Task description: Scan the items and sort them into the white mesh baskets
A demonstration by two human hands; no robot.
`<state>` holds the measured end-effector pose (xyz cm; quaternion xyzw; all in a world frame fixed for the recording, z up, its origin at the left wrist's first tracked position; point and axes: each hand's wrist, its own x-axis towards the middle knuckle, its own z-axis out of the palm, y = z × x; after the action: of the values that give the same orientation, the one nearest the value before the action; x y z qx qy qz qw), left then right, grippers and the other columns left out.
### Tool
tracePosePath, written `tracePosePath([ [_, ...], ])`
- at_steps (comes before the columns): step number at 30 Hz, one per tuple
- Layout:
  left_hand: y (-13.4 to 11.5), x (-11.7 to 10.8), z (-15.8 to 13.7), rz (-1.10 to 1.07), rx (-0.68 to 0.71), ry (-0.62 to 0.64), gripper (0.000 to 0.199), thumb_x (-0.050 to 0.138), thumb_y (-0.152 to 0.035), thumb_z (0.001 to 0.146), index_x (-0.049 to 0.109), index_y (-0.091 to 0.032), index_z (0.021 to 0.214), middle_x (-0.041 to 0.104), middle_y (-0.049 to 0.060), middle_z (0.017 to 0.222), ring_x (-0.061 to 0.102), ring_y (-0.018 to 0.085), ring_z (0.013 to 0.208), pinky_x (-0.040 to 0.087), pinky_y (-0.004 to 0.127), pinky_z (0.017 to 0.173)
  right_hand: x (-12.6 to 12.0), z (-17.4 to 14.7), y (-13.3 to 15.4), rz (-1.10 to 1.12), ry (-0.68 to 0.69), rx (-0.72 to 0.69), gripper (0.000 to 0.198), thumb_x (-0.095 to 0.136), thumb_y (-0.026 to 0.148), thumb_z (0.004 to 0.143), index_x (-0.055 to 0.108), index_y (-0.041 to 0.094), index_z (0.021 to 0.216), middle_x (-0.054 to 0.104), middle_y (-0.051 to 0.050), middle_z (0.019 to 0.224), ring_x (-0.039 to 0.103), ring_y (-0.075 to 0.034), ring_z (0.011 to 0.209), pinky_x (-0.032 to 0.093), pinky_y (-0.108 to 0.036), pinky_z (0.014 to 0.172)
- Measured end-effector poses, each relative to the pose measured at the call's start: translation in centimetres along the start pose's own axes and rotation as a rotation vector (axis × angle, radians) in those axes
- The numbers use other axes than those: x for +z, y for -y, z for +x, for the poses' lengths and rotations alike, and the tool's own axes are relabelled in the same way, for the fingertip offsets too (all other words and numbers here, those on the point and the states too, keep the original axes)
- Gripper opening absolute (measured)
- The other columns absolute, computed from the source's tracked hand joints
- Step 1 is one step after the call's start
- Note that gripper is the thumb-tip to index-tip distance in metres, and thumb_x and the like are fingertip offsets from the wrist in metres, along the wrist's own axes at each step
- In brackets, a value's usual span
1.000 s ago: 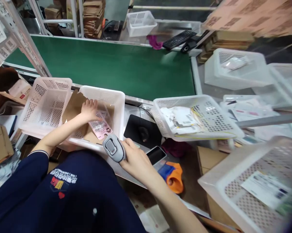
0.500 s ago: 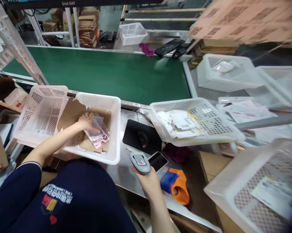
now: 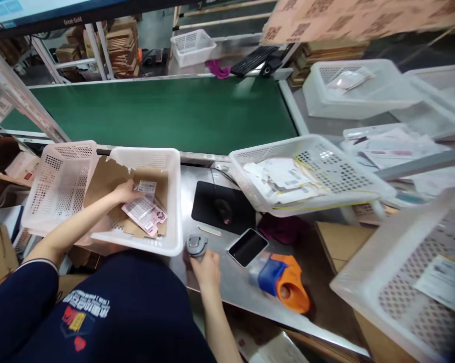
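Note:
My left hand (image 3: 126, 192) reaches into a white plastic basket (image 3: 176, 201) at the middle left, its fingers pinched at the edge of a pink package (image 3: 147, 216). The package lies over brown cardboard (image 3: 112, 176) in the basket, and a small clear packet with a white label (image 3: 147, 188) is just behind it. Part of the left fingertips is hidden. My right hand (image 3: 207, 269) is wrapped round a grey handheld barcode scanner (image 3: 196, 245), held over the metal table just right of the basket, its head facing the basket side.
A mouse (image 3: 223, 209) on a black pad (image 3: 204, 201), a phone (image 3: 247, 247) and an orange-blue tape dispenser (image 3: 287, 282) lie to the right. Beyond them stands a basket of papers (image 3: 348, 196). A green conveyor belt (image 3: 167, 116) runs behind. Another basket (image 3: 42, 201) adjoins at left.
My right hand has carried the scanner left, closer to the basket. My left fingers, spread over the packages before, have drawn together at the pink package's edge. The view has shifted slightly.

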<state>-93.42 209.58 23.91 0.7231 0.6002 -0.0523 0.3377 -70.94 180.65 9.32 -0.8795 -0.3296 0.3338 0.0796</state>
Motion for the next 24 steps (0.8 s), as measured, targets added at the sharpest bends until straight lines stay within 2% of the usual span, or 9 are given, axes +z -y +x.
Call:
tracePosePath([
  [3, 0.7, -0.8, 0.3, -0.326, -0.008, 0.127, 0.045, 0.096, -0.041, 0.061, 0.063, -0.020, 0.084, 0.071, 0.005, 0.081, 0.070, 0.026, 0.080, 0.050, 0.029, 0.061, 0.2, 0.4, 0.0, 0.009, 0.024, -0.014, 0.052, 0.057, 0.038, 0.095, 0.057, 0.012, 0.141, 0.057, -0.021, 0.131, 0.070, -0.033, 0.107, 0.053, -0.041, 0.093],
  [6, 1.3, -0.9, 0.1, -0.556, -0.055, 0.323, 0.045, 0.098, -0.029, 0.056, 0.064, -0.018, 0.083, 0.072, 0.004, 0.078, 0.070, 0.023, 0.072, 0.051, 0.028, 0.055, 0.7, 0.5, -0.3, 0.027, 0.038, -0.039, 0.062, 0.054, 0.041, 0.098, 0.047, 0.011, 0.152, 0.055, -0.022, 0.136, 0.067, -0.036, 0.115, 0.053, -0.043, 0.098],
  [8, 1.7, -1.0, -0.1, -0.632, -0.067, 0.343, 0.046, 0.098, -0.024, 0.056, 0.064, -0.017, 0.085, 0.073, 0.005, 0.078, 0.071, 0.023, 0.071, 0.054, 0.029, 0.056, 1.1, 0.4, -0.5, 0.034, 0.037, -0.060, 0.068, 0.051, 0.043, 0.099, 0.042, 0.008, 0.156, 0.052, -0.024, 0.140, 0.064, -0.038, 0.120, 0.051, -0.045, 0.102],
  [13, 2.6, -2.8, -1.5, -0.847, -0.025, 0.149, 0.046, 0.098, -0.022, 0.060, 0.060, -0.017, 0.086, 0.069, 0.002, 0.072, 0.068, 0.019, 0.062, 0.051, 0.026, 0.053, 2.6, 0.4, -1.4, 0.054, 0.038, -0.110, 0.076, 0.045, 0.042, 0.097, 0.035, -0.002, 0.158, 0.048, -0.030, 0.143, 0.060, -0.044, 0.127, 0.049, -0.049, 0.107],
  [18, 2.7, -5.0, -4.4, -1.226, -0.024, -0.119, 0.051, 0.100, -0.020, 0.057, 0.059, -0.016, 0.086, 0.068, -0.001, 0.073, 0.065, 0.013, 0.063, 0.051, 0.022, 0.055, 4.6, 1.2, -2.4, 0.177, -0.015, -0.246, 0.079, 0.046, 0.052, 0.090, 0.040, 0.004, 0.153, 0.053, -0.027, 0.140, 0.053, -0.042, 0.138, 0.044, -0.050, 0.117],
  [21, 2.7, -4.7, -6.4, -1.436, -0.080, -0.254, 0.046, 0.096, -0.019, 0.062, 0.056, -0.017, 0.083, 0.069, -0.001, 0.075, 0.066, 0.011, 0.064, 0.052, 0.020, 0.056, 5.1, 2.2, -2.7, 0.212, -0.038, -0.316, 0.074, 0.043, 0.053, 0.087, 0.047, 0.007, 0.144, 0.057, -0.028, 0.138, 0.053, -0.042, 0.139, 0.042, -0.053, 0.119],
  [24, 2.7, -3.5, -8.1, -1.586, -0.120, -0.317, 0.041, 0.093, -0.019, 0.068, 0.056, -0.017, 0.086, 0.072, 0.002, 0.080, 0.068, 0.013, 0.067, 0.055, 0.022, 0.058, 3.4, 3.9, -2.5, 0.191, -0.033, -0.370, 0.073, 0.047, 0.058, 0.077, 0.057, 0.006, 0.128, 0.063, -0.031, 0.129, 0.058, -0.048, 0.132, 0.047, -0.059, 0.114],
])
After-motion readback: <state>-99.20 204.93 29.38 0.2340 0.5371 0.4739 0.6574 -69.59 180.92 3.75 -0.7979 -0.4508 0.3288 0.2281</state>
